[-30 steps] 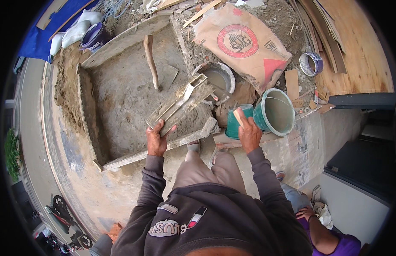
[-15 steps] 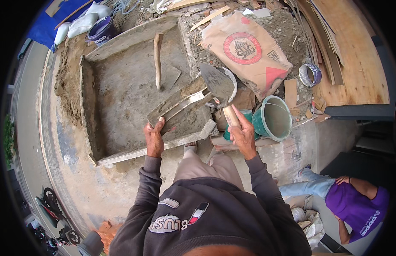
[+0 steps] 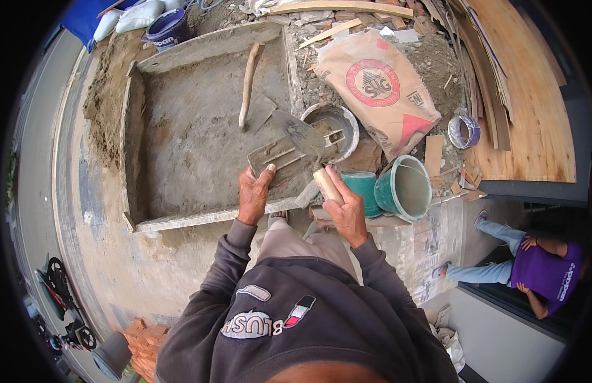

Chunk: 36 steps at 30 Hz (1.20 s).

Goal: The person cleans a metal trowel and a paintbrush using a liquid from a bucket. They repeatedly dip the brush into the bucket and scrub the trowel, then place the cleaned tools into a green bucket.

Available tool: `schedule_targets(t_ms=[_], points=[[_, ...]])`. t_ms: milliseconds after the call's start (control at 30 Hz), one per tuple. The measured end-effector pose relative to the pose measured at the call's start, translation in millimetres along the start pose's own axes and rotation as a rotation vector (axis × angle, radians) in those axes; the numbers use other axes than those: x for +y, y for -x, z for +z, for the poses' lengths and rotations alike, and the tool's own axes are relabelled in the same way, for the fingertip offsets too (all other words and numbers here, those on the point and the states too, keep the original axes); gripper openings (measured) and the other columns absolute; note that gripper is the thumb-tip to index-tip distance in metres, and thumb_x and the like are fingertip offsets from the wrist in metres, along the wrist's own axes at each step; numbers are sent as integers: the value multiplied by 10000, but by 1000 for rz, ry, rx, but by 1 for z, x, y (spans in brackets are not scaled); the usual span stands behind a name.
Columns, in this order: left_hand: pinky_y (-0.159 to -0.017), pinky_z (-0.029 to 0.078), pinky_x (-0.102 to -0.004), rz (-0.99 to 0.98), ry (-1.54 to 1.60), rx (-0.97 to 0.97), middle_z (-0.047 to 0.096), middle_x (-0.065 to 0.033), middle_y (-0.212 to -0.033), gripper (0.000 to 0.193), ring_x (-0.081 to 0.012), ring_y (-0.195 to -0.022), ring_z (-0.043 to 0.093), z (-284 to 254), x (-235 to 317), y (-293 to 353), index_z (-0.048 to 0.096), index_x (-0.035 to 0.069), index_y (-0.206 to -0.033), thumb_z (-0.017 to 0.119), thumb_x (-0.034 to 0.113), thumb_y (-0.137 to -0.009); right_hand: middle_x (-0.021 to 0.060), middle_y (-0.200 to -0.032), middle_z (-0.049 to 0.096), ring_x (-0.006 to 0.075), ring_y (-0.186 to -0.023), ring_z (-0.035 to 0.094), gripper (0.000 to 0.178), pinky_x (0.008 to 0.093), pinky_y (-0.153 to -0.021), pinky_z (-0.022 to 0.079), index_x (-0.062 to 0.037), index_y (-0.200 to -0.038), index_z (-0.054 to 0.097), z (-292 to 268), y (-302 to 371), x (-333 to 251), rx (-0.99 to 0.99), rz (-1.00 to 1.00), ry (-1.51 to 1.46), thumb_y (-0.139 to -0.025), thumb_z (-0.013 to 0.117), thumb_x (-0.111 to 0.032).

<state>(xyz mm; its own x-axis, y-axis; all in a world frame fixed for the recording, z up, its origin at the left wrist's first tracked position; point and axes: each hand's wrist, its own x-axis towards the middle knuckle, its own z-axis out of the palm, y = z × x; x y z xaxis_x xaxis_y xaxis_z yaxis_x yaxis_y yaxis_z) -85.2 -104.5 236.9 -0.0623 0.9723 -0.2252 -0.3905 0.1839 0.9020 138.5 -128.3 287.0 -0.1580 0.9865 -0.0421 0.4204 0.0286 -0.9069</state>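
My left hand (image 3: 252, 195) grips the near end of a long rectangular plastering float (image 3: 261, 157), smeared with grey mortar. My right hand (image 3: 347, 214) is closed around the wooden handle of a pointed trowel (image 3: 295, 133). The trowel's blade lies across the float and hides its middle. Under the float's far end is a round bucket (image 3: 354, 131) with a pale, mortar-caked rim. Both tools are over the right near corner of a shallow mixing trough (image 3: 181, 222), coated in wet grey mortar. In the trough stands a hoe (image 3: 250, 83), its wooden handle pointing up.
Two green buckets (image 3: 403, 191) stand right of my right hand. Beyond them lie a brown paper cement sack (image 3: 392, 96), a small purple-and-white tub (image 3: 463, 132) and wooden boards (image 3: 525, 96). At the lower right is a person in a purple shirt (image 3: 545, 271). Bricks (image 3: 143, 348) are stacked lower left.
The float has moved right, its far end now above the pale-rimmed bucket. The trowel blade has swung left and lower across the float. The person in purple has changed stance.
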Motion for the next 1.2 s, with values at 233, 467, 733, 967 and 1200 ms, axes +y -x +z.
schedule_targets(t_ms=[233,467,733,967,1200], points=[[-855,598,-368,-97,37,-89,691,-131,-1082,265,-195,-966,682,3,6,-6,589,-62,-1174,584,79,-949,228,-1144,663,393,-954,674,710,419,-829,541,-111,-1456,505,15,13,-6,-66,-184,82,-760,617,-27],[-838,608,-380,-142,32,-141,694,-137,-1099,307,-224,-958,693,-4,1,-9,586,-61,-1190,600,106,-932,209,-1099,678,390,-928,672,706,418,-811,543,-123,-1437,528,13,7,2,-38,-186,135,-745,627,-31],[-793,620,-380,-173,-72,-240,704,-150,-1096,311,-231,-944,702,-12,12,-20,605,-66,-1183,584,125,-939,221,-1143,680,374,-974,681,685,397,-845,539,-116,-1421,550,7,3,20,-17,-204,84,-744,628,-52],[-803,619,-384,-151,-47,-219,698,-156,-1127,313,-238,-968,702,-2,6,-21,600,-68,-1193,584,104,-933,241,-1140,676,382,-972,686,678,393,-839,535,-111,-1435,536,20,-1,23,-11,-143,-5,-764,615,-68],[-815,614,-392,-73,-90,-214,684,-165,-1148,350,-243,-982,700,0,2,-18,570,-62,-1251,572,111,-947,273,-968,674,354,-741,653,659,394,-739,524,-92,-1423,549,4,-20,35,131,69,215,-764,568,-77]])
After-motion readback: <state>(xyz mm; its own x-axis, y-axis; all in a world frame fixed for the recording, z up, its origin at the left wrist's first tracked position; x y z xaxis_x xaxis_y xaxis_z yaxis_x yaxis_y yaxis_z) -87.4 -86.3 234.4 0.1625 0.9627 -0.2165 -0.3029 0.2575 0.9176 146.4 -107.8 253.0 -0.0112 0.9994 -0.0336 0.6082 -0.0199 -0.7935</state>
